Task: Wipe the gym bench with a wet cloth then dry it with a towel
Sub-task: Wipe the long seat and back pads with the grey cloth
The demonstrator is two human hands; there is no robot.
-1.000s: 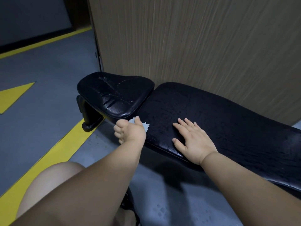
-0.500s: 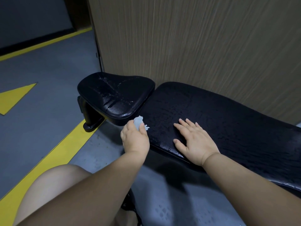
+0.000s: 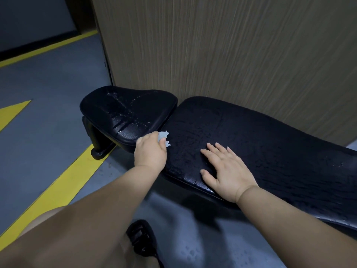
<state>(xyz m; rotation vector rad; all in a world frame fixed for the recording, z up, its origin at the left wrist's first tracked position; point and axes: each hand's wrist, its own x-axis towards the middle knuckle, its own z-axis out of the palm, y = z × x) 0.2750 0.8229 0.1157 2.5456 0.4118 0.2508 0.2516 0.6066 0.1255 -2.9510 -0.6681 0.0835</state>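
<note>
The black padded gym bench (image 3: 270,144) runs from near right to far left, its far edge close to a wood-grain wall panel (image 3: 231,45). The left hand (image 3: 150,149) has its fingers curled round a small crumpled pale-blue cloth (image 3: 163,136). It holds the cloth at the near end of the narrow gap between the bench's long pad and its separate black seat pad (image 3: 125,113). The right hand (image 3: 226,171) lies flat with fingers straight and spread, holding nothing, just inside the long pad's near edge. Open grey floor (image 3: 48,89) with a yellow painted stripe (image 3: 58,190) spreads to the left. A black sandal (image 3: 142,240) sits near, between the arms.
</note>
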